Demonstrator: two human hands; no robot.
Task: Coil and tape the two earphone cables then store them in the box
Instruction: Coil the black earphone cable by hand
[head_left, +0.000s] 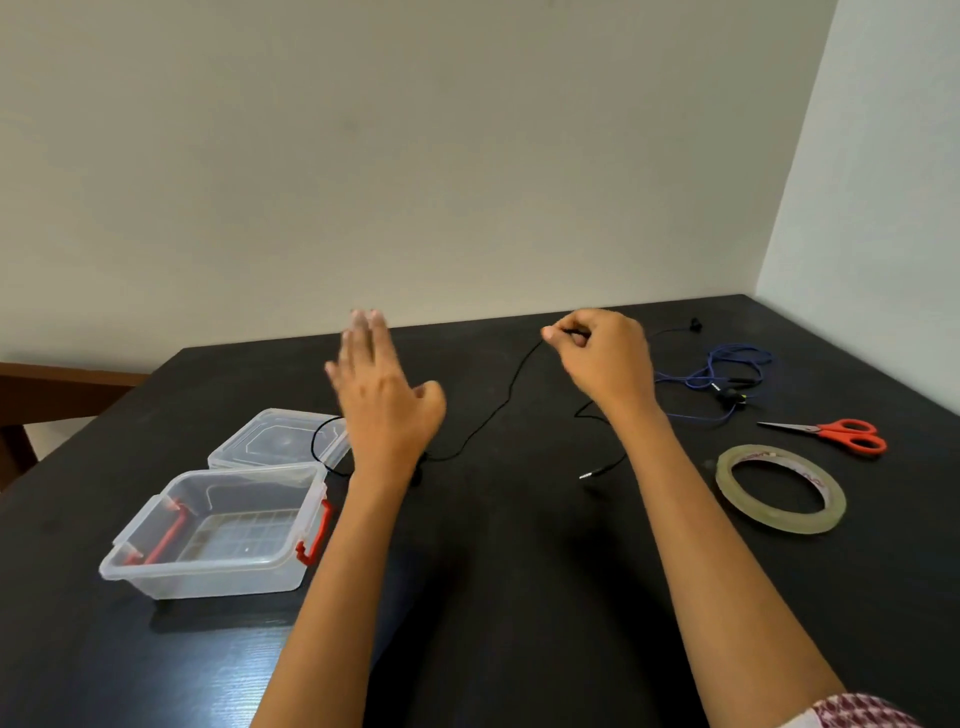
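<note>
— What have my hands got?
— Your right hand (602, 358) is raised over the worktop (519, 597) at 12 o'clock. Its fingers (558, 332) are curled and pinch the black earphone cable (498, 410). Your left hand (382, 395) hovers at 10 o'clock, blurred, its fingers (363, 338) straight and close together with the thumb out, holding nothing.
— Where does that cable run?
— From the pinch it slopes down toward 7 o'clock, passes under your left wrist and loops across the clear lid (280, 436). Another stretch shows beside your right wrist and ends in the jack plug (587, 475), which lies on the worktop near the centre.
— And the other one?
— The blue earphone cable (722, 369) lies in a loose tangle at 2 o'clock, apart from both hands. The red-handled scissors (841, 434) lie on the near side of it, and the tape roll (779, 488) lies flat at 4 o'clock.
— The box?
— The clear box (208, 566) stands open at 8 o'clock, with red latches. The lid is just behind it; I cannot tell whether they touch.
</note>
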